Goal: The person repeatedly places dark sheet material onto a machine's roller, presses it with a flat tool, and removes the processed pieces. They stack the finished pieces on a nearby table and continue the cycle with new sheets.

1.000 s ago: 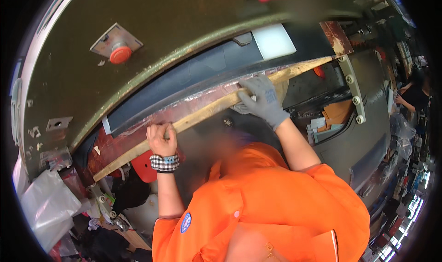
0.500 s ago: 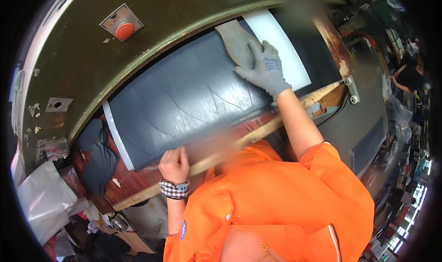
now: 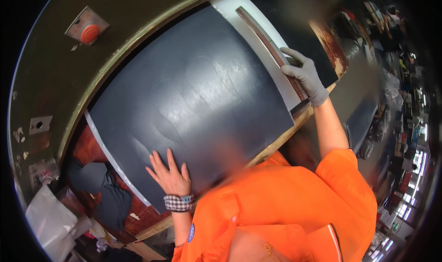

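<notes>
My left hand (image 3: 174,178), bare with a checked band at its wrist, rests on a large dark grey sheet (image 3: 133,101), its fingers spread. Faint curved outlines mark the sheet's surface. In a grey knit glove, my right hand (image 3: 307,75) grips a long brown cutting die (image 3: 261,35) by its near part, fingers and thumb closed around it. The die stands on edge over the white board (image 3: 234,6), just beyond the sheet's right side. Its broad face is turned out of sight.
A dark green machine body (image 3: 50,73) with a red push button (image 3: 90,33) spans the far side. Dark cut scraps (image 3: 110,195) lie on the reddish table (image 3: 90,142) at left, near clear plastic bags (image 3: 50,220). A wooden edge (image 3: 281,142) runs along the front.
My right hand has moved right with the die, turning it from lying flat to standing on edge. My left hand has opened onto the sheet, which now reaches nearer to me.
</notes>
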### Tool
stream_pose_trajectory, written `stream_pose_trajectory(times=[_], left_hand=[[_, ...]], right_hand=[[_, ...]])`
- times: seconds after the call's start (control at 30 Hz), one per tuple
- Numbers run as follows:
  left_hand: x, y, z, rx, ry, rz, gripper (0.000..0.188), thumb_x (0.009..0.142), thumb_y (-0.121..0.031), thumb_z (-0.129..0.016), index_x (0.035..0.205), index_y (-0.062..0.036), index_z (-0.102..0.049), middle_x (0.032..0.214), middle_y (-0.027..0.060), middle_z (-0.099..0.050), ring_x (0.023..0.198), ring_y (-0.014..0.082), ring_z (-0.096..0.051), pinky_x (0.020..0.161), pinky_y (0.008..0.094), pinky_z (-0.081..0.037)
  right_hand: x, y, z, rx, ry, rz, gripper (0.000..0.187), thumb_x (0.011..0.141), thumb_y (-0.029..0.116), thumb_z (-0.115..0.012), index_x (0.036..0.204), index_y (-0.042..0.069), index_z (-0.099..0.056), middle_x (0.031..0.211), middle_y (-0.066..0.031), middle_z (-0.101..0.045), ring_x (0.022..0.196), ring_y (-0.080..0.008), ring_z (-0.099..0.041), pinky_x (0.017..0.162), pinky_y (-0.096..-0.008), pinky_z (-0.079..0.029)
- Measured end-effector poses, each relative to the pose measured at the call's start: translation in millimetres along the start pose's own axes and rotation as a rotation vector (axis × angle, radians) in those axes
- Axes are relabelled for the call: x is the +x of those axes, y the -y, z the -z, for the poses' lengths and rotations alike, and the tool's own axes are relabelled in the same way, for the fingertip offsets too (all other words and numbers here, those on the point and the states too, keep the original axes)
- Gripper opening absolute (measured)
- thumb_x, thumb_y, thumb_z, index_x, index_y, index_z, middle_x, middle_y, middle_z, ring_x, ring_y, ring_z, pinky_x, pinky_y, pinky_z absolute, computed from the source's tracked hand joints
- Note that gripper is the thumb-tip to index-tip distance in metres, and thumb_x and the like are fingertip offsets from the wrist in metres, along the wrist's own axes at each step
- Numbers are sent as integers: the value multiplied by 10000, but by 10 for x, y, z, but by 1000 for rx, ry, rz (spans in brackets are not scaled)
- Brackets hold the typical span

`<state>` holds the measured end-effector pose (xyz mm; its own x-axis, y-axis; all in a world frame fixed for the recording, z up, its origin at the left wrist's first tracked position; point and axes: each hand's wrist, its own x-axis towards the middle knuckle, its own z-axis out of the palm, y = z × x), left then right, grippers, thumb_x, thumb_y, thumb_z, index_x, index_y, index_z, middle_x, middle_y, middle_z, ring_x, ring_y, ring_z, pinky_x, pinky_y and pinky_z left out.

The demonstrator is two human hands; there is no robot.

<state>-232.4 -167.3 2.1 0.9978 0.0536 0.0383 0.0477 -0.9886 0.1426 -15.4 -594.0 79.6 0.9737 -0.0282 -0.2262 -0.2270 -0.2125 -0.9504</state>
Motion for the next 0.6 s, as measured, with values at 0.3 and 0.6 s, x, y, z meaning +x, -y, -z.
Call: stream_pose_trajectory(times=[0.3, 0.6], left_hand=[[236, -692, 338, -194, -203, -117, 593, 852, -286, -736, 1367, -60, -549, 1476, 268, -407, 1412, 458, -351, 1139, 612, -278], [1168, -2660, -202, -273, 130, -552, 1054, 665, -459, -867, 1458, 56, -401, 1555, 307, -308, 1467, 472, -263, 1190, 608, -209]], right_hand=[[-476, -675, 315, -1060, -450, 523, 628, 719, 365, -797, 1272, 123, -622, 1299, -200, -553, 1176, -403, -526, 1020, -473, -435], [-1238, -1098, -233, -652, -345, 444, 467, 901, 68, -627, 1359, 14, -559, 954, -181, -582, 811, -350, -603, 703, -434, -511]])
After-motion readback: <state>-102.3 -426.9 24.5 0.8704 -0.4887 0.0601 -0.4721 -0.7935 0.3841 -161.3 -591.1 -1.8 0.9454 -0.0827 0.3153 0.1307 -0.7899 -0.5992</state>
